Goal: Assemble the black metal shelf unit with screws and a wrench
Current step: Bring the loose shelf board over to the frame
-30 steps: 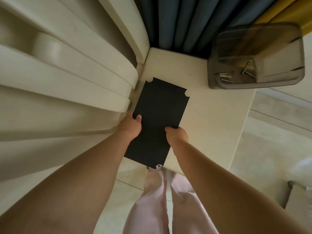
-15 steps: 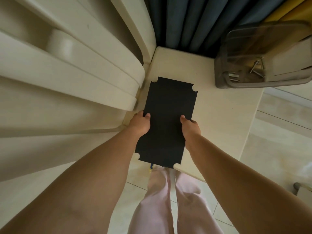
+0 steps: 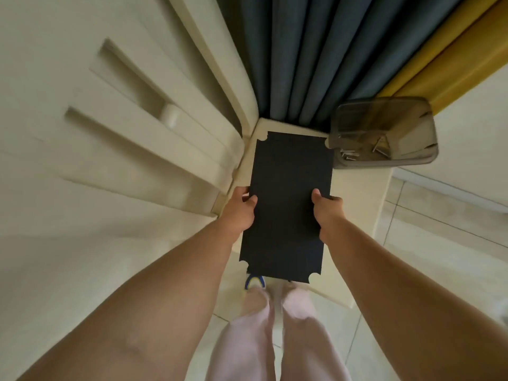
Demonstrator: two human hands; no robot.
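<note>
One flat black metal shelf panel with notched corners (image 3: pixel 288 199) is hovering over the cream table (image 3: pixel 357 193), left hand (image 3: pixel 239 210) and right hand (image 3: pixel 327 213) gripping its long edges; loose screws (image 3: pixel 354 154) are waiting in the smoky plastic tub (image 3: pixel 384 133), nothing yet being joined

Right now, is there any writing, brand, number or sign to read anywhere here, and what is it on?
None can be read.
black shelf panel, gripped by the left hand and right hand: plain, no marking.
clear plastic bin holding screws: no label visible.
Blue curtain: plain.
</note>
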